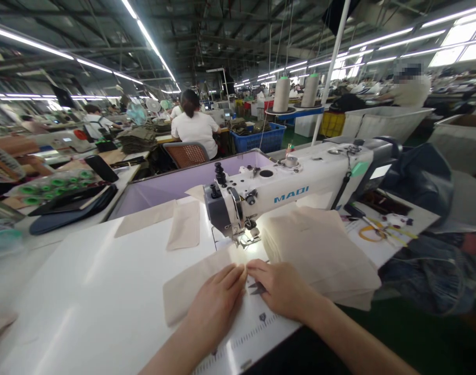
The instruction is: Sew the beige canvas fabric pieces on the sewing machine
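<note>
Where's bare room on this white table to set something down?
White tabletop, left of the fabric piece under the left hand, nearer than two flat panels. Crowded: around the sewing machine, right hand and fabric stack.

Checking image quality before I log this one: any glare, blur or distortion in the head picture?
Head view: streaks of glare on the white table; head view: windows washed out, a bright glow under the sewing machine; head view: the left hand and right hand fairly clear, the far background soft, edges stretched, one person's head pixelated.
</note>
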{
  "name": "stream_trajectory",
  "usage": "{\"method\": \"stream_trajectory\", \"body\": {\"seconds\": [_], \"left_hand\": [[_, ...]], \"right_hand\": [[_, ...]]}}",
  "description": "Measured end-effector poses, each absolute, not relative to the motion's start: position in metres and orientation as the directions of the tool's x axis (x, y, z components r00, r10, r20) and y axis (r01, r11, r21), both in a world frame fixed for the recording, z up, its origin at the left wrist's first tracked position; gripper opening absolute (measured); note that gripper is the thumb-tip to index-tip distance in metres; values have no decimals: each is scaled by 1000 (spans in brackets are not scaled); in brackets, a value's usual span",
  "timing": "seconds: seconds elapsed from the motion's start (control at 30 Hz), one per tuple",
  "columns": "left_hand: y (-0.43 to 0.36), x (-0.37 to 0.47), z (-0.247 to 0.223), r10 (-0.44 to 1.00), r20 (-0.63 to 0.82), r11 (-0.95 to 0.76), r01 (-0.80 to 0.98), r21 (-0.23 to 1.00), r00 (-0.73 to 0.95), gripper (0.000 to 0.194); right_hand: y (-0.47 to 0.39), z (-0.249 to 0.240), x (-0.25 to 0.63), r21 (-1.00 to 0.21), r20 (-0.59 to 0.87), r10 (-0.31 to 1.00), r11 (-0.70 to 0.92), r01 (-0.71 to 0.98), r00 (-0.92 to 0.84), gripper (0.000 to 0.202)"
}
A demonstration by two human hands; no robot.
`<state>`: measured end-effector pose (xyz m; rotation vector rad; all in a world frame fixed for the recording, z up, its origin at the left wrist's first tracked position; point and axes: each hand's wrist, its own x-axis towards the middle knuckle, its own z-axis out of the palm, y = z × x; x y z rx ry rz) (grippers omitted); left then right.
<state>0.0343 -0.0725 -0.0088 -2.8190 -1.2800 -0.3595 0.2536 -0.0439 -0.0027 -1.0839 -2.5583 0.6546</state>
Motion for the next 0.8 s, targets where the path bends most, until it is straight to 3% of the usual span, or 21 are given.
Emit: {"method": "stream_trajectory", "body": {"seconds": [0.23,0.8], "left_hand": [[-59,32,3,750,227,-657,739,150,621,34],[-14,15,-1,767,263,-635,750,183,585,34]], "right_hand": [[-30,-2,248,-502,62,753,591,632,-655,36],[-15,2,237,-472,84,785,574,669,-614,30]]}}
